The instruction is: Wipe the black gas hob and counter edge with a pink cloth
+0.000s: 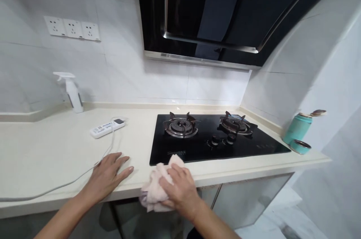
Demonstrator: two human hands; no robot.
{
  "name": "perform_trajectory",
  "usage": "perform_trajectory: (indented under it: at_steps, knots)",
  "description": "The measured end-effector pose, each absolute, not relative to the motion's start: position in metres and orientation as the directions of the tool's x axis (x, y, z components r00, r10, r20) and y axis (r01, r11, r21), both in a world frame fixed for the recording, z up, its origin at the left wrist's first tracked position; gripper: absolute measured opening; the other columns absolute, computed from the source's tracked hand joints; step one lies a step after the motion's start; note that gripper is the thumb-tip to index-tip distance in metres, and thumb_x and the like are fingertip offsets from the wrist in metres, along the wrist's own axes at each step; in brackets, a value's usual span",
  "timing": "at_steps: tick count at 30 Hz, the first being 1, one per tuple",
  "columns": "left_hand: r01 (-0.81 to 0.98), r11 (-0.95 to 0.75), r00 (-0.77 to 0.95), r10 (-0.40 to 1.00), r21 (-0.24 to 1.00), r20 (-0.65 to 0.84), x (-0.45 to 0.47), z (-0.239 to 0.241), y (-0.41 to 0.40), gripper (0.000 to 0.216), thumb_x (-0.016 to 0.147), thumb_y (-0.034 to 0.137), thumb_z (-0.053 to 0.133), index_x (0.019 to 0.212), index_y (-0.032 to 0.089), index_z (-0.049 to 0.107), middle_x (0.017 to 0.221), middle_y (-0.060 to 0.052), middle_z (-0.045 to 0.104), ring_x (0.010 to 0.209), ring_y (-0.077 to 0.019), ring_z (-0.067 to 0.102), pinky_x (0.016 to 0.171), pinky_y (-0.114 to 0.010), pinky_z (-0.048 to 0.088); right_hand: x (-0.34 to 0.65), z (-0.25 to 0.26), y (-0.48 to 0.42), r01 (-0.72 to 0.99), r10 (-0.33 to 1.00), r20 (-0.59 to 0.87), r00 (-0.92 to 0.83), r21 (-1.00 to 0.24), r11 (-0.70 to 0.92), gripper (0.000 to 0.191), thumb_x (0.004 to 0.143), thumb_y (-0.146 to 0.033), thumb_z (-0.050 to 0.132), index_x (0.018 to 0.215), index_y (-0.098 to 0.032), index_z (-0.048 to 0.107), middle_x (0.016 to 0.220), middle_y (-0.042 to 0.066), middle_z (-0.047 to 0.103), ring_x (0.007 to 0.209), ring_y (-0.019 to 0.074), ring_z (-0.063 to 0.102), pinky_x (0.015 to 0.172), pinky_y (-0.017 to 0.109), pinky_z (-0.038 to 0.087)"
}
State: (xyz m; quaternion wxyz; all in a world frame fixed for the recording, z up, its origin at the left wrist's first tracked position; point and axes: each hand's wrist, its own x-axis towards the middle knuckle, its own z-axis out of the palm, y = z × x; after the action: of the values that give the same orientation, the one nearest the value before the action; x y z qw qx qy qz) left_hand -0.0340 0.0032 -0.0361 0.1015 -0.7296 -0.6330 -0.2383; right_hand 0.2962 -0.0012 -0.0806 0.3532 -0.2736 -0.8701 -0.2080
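Observation:
My right hand (182, 190) grips a bunched pale pink cloth (155, 188) at the counter's front edge. The cloth's upper tip reaches the near edge of the black glass gas stove (203, 152), and its lower folds hang over the counter's front. Flat on the cream countertop (135, 137), left of the stove, rests my left hand (108, 173) with its fingers spread and nothing held. A grey cord (76, 180) passes by that hand. It leads to a white power strip (107, 128) lying farther back.
Two burners with pan supports, the left burner (181, 127) and the right burner (236, 124), sit on the stove. A black range hood (214, 13) slants overhead. A white spray bottle (73, 94) stands back left. At right are a teal jar (297, 129) with utensils and a low teal tin (300, 147).

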Motion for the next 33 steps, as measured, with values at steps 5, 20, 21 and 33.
perform_trajectory:
  at_steps: [5, 20, 21, 33]
  knots:
    - [0.974, -0.139, 0.059, 0.916, 0.178, 0.396, -0.032, -0.03, -0.001, 0.058, 0.091, 0.069, 0.045, 0.128, 0.03, 0.068, 0.139, -0.01, 0.062, 0.131, -0.0338, 0.056, 0.105, -0.051, 0.047, 0.425, -0.108, 0.016, 0.691, 0.264, 0.8, -0.54, 0.242, 0.681, 0.048, 0.097, -0.062, 0.045, 0.124, -0.028, 0.065, 0.129, 0.012, 0.063, 0.132, 0.0336, 0.051, 0.1, 0.05, 0.044]
    - [0.942, -0.154, 0.023, 0.917, 0.299, 0.399, -0.018, -0.022, -0.006, 0.055, 0.091, 0.067, 0.046, 0.123, 0.028, 0.07, 0.137, -0.01, 0.063, 0.132, -0.0326, 0.054, 0.111, -0.052, 0.042, 0.585, -0.049, 0.025, 0.888, 0.638, 0.72, 0.273, -0.444, 0.121, 0.055, 0.097, -0.055, 0.037, 0.124, -0.015, 0.062, 0.113, 0.016, 0.066, 0.105, 0.0309, 0.062, 0.09, 0.044, 0.05]
    - [0.94, -0.158, 0.021, 0.911, 0.302, 0.412, -0.018, -0.023, -0.006, 0.054, 0.092, 0.066, 0.047, 0.123, 0.028, 0.07, 0.136, -0.01, 0.063, 0.132, -0.0324, 0.054, 0.111, -0.052, 0.042, 0.572, -0.045, 0.03, 0.902, 0.629, 0.723, 0.285, -0.424, 0.079, 0.056, 0.095, -0.058, 0.039, 0.12, -0.015, 0.064, 0.113, 0.018, 0.065, 0.106, 0.0327, 0.061, 0.09, 0.046, 0.049]
    - [0.938, -0.18, 0.004, 0.861, 0.296, 0.509, -0.014, -0.025, -0.012, 0.042, 0.095, 0.057, 0.05, 0.116, 0.027, 0.072, 0.127, -0.01, 0.068, 0.127, -0.0292, 0.059, 0.107, -0.049, 0.045, 0.336, 0.012, 0.064, 0.663, 0.843, 0.524, -0.12, -0.59, 0.461, 0.042, 0.1, -0.043, 0.039, 0.132, -0.02, 0.056, 0.127, 0.012, 0.065, 0.114, 0.025, 0.06, 0.097, 0.036, 0.046]
